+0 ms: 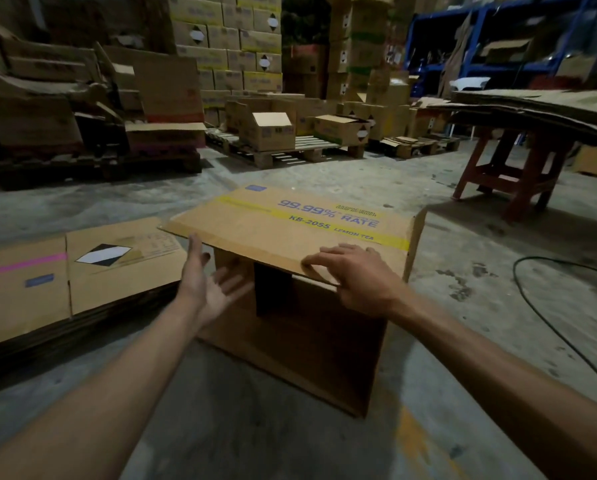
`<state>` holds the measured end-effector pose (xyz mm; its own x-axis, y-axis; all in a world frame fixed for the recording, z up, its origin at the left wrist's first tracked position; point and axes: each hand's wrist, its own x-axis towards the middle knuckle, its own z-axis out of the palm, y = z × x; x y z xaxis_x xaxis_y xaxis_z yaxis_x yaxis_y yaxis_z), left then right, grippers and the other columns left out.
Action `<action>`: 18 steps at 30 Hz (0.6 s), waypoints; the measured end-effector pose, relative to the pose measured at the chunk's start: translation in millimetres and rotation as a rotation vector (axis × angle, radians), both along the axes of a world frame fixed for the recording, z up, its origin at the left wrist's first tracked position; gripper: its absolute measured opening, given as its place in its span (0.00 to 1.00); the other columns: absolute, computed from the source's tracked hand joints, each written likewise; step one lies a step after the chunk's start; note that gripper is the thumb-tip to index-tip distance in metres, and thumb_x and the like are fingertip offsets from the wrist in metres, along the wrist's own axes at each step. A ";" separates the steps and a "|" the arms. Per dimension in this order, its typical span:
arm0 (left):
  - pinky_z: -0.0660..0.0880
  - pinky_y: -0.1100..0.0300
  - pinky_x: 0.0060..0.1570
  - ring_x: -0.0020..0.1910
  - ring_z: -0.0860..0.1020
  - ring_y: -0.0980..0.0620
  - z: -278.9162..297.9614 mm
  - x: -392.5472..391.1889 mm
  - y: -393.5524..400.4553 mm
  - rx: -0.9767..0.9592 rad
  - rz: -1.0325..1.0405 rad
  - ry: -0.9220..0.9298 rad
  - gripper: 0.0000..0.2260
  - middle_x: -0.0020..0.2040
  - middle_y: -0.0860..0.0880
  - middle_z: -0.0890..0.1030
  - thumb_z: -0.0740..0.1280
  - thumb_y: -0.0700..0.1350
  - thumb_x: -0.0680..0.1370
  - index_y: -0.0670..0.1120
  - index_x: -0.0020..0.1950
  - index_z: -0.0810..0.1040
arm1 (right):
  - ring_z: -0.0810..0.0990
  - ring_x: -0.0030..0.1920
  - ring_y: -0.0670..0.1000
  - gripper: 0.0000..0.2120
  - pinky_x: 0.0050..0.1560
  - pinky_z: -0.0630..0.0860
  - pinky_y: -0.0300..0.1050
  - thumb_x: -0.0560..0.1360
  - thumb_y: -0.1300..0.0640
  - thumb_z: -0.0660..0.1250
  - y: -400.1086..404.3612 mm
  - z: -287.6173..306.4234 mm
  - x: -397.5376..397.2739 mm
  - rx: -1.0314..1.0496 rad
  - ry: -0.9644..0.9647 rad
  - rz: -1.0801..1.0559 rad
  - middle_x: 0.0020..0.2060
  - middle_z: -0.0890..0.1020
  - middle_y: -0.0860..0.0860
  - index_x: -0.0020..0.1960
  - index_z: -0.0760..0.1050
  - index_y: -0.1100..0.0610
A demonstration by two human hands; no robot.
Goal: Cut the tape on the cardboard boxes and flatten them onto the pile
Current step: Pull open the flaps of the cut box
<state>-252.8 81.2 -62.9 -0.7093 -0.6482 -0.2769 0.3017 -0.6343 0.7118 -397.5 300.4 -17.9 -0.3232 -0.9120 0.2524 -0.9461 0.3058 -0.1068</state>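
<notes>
Brown corrugated cardboard box printed with a yellow band and blue lettering (pixel 300 258) sits on its side at the centre of a grey concrete floor (pixel 463 306), its open mouth facing the viewer and the inside dark and seemingly empty. Two bare forearms reach toward it from six o'clock. The right hand (pixel 356 275) lies palm down on the near edge of the box's top panel, fingers spread and lightly curled over the lip, pressing on it, not clamping it. The left hand (pixel 208 275) hovers at the nine o'clock corner of the opening, palm up and fingers wide apart, holding nothing; its fingertips are near the panel's underside, and whether they touch cannot be told. At nine o'clock, just beside the box, lies a low pile of flattened brown cardboard sheets (pixel 68 282), the top one bearing a pink stripe and a black-and-white diamond label. A red wooden trestle table (pixel 519 174) stacked with more flattened card stands at two o'clock.

The box looks light and stiff along its panels but ready to fold at its creases. Good holds would be opposite edges of the opening, pushing diagonal corners together to collapse it.
</notes>
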 end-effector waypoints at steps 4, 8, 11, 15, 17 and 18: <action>0.79 0.46 0.44 0.52 0.79 0.45 25.7 -19.1 -11.1 0.042 0.168 -0.051 0.27 0.57 0.44 0.79 0.67 0.62 0.75 0.46 0.67 0.72 | 0.70 0.71 0.51 0.31 0.68 0.67 0.55 0.71 0.66 0.62 35.8 4.0 -40.9 -0.016 -0.020 0.065 0.69 0.74 0.47 0.69 0.72 0.40; 0.77 0.55 0.31 0.55 0.79 0.45 14.8 -26.0 -6.3 0.005 0.371 -0.229 0.23 0.62 0.43 0.78 0.70 0.53 0.77 0.43 0.67 0.71 | 0.67 0.71 0.50 0.29 0.66 0.58 0.53 0.72 0.53 0.70 32.8 7.5 -51.9 0.055 0.141 -0.067 0.70 0.72 0.39 0.68 0.67 0.34; 0.81 0.54 0.29 0.52 0.80 0.44 9.8 -23.9 24.0 -0.009 0.333 -0.182 0.21 0.60 0.42 0.79 0.70 0.49 0.77 0.44 0.66 0.70 | 0.63 0.72 0.54 0.37 0.70 0.53 0.57 0.67 0.36 0.71 6.5 8.4 -27.4 0.092 0.201 -0.125 0.71 0.70 0.44 0.72 0.62 0.38; 0.83 0.54 0.34 0.47 0.81 0.44 13.1 -5.6 61.5 0.001 0.109 -0.103 0.19 0.55 0.40 0.80 0.70 0.45 0.77 0.44 0.66 0.71 | 0.67 0.70 0.55 0.32 0.68 0.59 0.57 0.74 0.52 0.67 -29.9 -11.3 15.5 0.002 0.235 -0.109 0.71 0.70 0.49 0.75 0.59 0.42; 0.83 0.51 0.41 0.50 0.80 0.43 15.0 10.1 60.9 0.021 0.175 -0.068 0.15 0.54 0.41 0.80 0.70 0.51 0.77 0.47 0.60 0.74 | 0.70 0.68 0.55 0.28 0.62 0.62 0.58 0.74 0.59 0.65 -32.2 -21.8 18.8 -0.136 0.214 -0.106 0.68 0.74 0.48 0.71 0.67 0.41; 0.82 0.49 0.44 0.52 0.80 0.43 17.0 18.2 55.8 0.033 0.233 -0.048 0.13 0.54 0.41 0.80 0.68 0.55 0.77 0.48 0.56 0.76 | 0.72 0.66 0.54 0.26 0.60 0.64 0.57 0.73 0.60 0.65 -28.5 -25.7 17.2 -0.221 0.214 -0.101 0.66 0.77 0.46 0.68 0.71 0.42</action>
